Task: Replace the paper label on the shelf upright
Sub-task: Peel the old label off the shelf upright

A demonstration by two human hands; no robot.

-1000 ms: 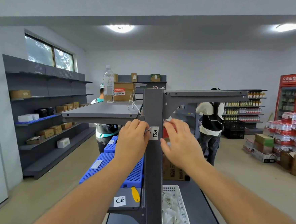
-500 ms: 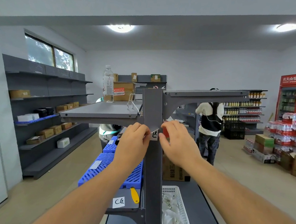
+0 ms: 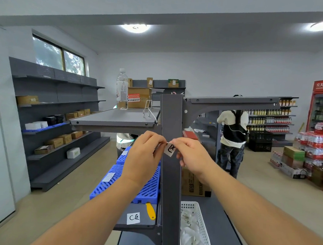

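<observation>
Both hands are up at the grey upright (image 3: 169,180), w/ the small paper label (image 3: 170,149) pinched between them in front of its face. The left hand (image 3: 144,155) is closed, fingertips on the label's left edge; the right hand (image 3: 189,157) is closed too, thumb and forefinger nipping the top right corner. The label hangs tilted, handwritten side out, its lower corner loose; whether its back touches the metal anywhere can't be told from here. Judging by that, this is the old label coming off, approx. done. To do it well: peel low and slow along the post rather than straight out, so the paper doesn't tear and leave bits stuck. Keep one hand near the stuck edge, the other pulling. Check the metal for residue before the new one goes on. A second label (image 3: 133,218) lies on the lower shelf (image 3: 138,225) beside a yellow tool (image 3: 150,210), prob. the replacement; the white basket (image 3: 207,238) at right holds crumpled paper scraps, so the old one likely goes there.
</observation>
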